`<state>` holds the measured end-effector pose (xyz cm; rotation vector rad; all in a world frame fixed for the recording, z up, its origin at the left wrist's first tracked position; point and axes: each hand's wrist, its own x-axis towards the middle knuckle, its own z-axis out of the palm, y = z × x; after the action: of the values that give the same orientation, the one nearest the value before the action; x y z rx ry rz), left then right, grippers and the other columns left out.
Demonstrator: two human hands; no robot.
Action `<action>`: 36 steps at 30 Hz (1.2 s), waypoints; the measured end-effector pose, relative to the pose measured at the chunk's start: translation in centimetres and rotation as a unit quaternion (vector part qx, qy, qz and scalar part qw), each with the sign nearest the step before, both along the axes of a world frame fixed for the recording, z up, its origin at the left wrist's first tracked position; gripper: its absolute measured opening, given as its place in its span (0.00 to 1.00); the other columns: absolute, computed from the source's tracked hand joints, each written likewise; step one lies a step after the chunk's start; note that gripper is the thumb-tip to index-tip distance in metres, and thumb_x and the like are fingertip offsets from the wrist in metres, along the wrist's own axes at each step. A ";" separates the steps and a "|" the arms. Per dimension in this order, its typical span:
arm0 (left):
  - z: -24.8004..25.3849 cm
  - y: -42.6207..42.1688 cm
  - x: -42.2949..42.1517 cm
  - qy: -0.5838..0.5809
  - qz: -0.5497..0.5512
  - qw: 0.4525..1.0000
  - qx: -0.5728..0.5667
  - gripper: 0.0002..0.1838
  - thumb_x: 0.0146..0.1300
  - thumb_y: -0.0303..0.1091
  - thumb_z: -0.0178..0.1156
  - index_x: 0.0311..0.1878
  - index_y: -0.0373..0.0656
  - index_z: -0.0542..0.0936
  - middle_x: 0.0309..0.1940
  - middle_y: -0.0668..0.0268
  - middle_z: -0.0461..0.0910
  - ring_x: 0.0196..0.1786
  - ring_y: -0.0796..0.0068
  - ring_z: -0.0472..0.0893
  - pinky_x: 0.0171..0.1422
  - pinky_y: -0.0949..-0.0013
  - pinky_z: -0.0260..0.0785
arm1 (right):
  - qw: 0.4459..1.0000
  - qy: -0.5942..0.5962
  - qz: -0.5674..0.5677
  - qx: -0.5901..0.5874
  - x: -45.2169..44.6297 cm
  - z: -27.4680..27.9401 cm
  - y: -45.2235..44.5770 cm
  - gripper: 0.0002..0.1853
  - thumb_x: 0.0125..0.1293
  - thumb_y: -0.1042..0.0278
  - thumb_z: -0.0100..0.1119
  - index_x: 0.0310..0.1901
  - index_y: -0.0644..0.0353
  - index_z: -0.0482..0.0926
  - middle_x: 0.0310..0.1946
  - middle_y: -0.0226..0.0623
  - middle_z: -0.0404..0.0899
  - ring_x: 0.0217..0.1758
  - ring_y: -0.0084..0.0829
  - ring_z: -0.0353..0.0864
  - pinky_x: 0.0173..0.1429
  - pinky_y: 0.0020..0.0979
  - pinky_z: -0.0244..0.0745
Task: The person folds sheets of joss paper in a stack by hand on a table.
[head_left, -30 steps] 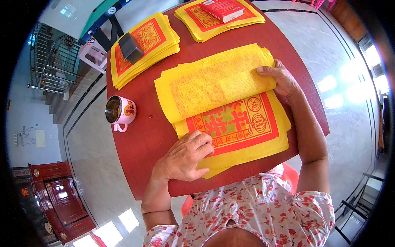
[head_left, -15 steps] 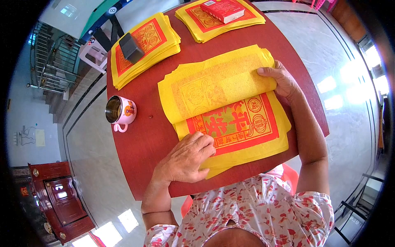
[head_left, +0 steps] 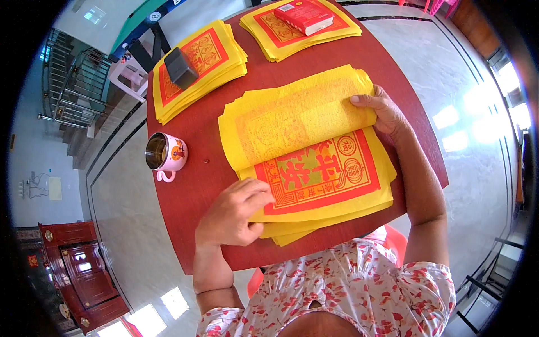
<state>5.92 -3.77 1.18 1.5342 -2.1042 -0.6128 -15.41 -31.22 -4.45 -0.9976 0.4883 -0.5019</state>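
Note:
My right hand point(head_left: 385, 112) grips the far right edge of the folded-back yellow paper sheets point(head_left: 297, 121), thumb on top. Their pale undersides show the print faintly through. Beneath them lies the rest of the stack, its top sheet point(head_left: 325, 174) printed with a red panel and gold characters. My left hand point(head_left: 236, 212) is at the near left corner of this stack, fingers curled, with a gap between thumb and forefinger. Nothing shows between them. Whether its fingertips touch the paper I cannot tell.
On the red table point(head_left: 191, 219) are a pink mug point(head_left: 175, 154) with dark inside, a yellow paper stack point(head_left: 210, 53) under a black box-like object point(head_left: 180, 68), and another stack point(head_left: 272, 48) under a red book point(head_left: 303, 16). A white plastic stool point(head_left: 126, 78) stands beyond the left edge.
My left hand has drawn back left from the printed sheet to the stack's corner, uncovering more print. My right hand keeps hold of the folded sheets, nearly still.

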 end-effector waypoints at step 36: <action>-3.5 -1.0 2.3 0.341 0.459 0.817 -0.068 0.09 0.58 0.28 0.62 0.25 0.37 0.75 0.20 0.78 0.69 0.24 0.91 0.63 0.26 0.84 0.53 | 0.998 -0.019 0.040 -0.054 -0.4 -0.1 -0.1 0.28 0.51 0.65 0.67 0.52 0.67 0.70 0.45 0.43 0.78 0.47 0.33 0.79 0.55 0.35 0.73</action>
<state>8.18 -4.79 -2.30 1.6658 -0.7114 -0.4993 -15.81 -31.27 -4.51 -1.1047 0.3893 -0.4780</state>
